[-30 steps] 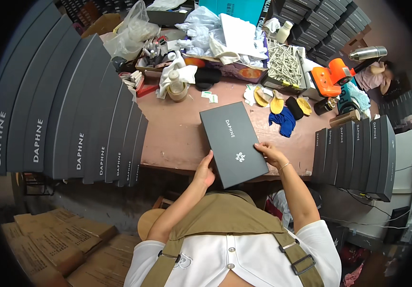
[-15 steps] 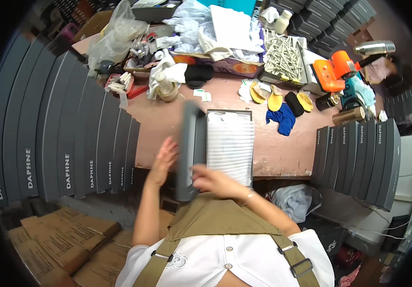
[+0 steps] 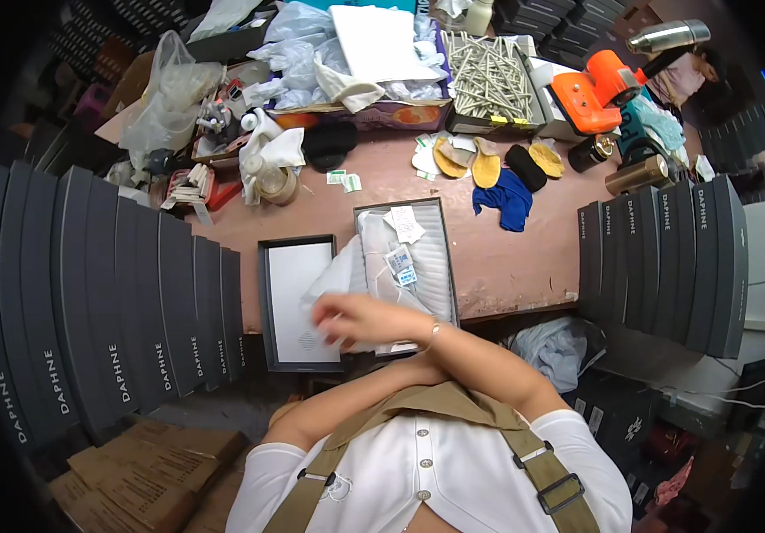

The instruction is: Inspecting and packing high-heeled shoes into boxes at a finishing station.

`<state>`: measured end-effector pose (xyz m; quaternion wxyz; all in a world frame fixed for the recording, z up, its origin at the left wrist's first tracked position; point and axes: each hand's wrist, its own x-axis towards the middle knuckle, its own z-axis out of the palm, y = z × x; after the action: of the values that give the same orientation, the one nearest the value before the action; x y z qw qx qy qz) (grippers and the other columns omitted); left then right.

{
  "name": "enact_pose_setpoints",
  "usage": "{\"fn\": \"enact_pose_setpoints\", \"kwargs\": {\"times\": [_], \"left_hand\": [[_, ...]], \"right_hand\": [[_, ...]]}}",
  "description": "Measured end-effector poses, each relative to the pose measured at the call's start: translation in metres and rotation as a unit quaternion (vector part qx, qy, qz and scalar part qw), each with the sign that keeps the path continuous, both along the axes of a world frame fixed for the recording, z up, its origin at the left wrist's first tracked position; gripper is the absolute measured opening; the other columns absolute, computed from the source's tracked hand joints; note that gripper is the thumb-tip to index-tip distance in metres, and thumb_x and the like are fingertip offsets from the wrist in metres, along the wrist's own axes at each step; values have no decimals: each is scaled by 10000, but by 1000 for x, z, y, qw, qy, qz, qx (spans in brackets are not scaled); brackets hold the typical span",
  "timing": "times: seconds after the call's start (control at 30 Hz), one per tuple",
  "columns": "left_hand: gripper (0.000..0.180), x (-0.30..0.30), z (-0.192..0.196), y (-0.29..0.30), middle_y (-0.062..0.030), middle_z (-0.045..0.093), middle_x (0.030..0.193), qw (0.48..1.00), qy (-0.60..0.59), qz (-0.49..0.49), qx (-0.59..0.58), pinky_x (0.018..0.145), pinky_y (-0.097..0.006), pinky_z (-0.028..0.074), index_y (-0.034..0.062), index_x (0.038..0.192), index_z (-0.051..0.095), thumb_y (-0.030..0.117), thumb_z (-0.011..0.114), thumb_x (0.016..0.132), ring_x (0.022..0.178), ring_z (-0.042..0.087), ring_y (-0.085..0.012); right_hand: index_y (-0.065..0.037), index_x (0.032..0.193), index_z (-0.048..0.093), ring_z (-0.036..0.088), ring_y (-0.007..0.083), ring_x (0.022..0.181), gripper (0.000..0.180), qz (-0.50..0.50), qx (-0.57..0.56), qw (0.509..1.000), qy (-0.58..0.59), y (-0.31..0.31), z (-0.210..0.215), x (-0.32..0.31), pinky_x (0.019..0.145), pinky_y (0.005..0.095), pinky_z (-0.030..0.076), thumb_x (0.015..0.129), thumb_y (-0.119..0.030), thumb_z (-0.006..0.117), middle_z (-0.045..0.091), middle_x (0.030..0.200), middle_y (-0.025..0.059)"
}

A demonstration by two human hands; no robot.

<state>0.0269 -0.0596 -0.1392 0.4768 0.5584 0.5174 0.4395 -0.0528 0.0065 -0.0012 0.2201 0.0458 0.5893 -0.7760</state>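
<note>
On the pinkish workbench [image 3: 507, 258], an open dark shoe box [image 3: 431, 266] lies beside its upturned lid [image 3: 298, 302]. Above them the right hand [image 3: 360, 318] reaches across, fingers pinched on the white tissue paper [image 3: 338, 275] lining the box. Paper tags [image 3: 402, 244] rest on the tissue inside. Whether the left hand's fingers are apart I cannot tell; it is hidden under the right forearm.
</note>
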Motion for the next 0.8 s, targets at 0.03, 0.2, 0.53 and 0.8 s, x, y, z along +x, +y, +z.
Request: {"fn": "enact_pose_setpoints", "kwargs": {"times": [0.03, 0.2, 0.53, 0.8], "left_hand": [[286, 7, -43, 14, -205, 516, 1188, 998, -19, -52, -10, 1005, -408, 370, -14, 1088, 550, 161, 577, 863, 1160, 466, -345], [431, -71, 9, -31, -219, 432, 1286, 873, 295, 385, 49, 1012, -455, 349, 18, 1191, 501, 118, 649, 799, 1180, 430, -393], [575, -77, 25, -86, -168, 392, 1362, 872, 380, 288, -115, 1070, -588, 177, 76, 1255, 498, 239, 713, 746, 1321, 318, -342], [181, -114, 18, -141, -80, 573, 855, 881, 412, 209, -104, 1008, -541, 316, 53, 910, 618, 133, 688, 763, 890, 570, -292]], "right_hand": [[24, 1107, 530, 652, 300, 868, 302, 25, 28, 990, 139, -14, 7, 0, 776, 360, 503, 895, -191, 548, 636, 1025, 195], [31, 992, 631, 639, 315, 933, 238, -195, 303, 933, 0, 48, -22, 48, 787, 381, 498, 835, -131, 554, 664, 999, 182], [19, 1089, 516, 630, 360, 841, 466, -99, 531, 841, -8, 30, -161, 78, 727, 484, 487, 745, -237, 696, 650, 852, 192], [27, 1155, 591, 620, 121, 904, 333, -194, -158, 957, -145, 96, -125, 83, 790, 264, 501, 878, -157, 572, 652, 1054, 67]]}}
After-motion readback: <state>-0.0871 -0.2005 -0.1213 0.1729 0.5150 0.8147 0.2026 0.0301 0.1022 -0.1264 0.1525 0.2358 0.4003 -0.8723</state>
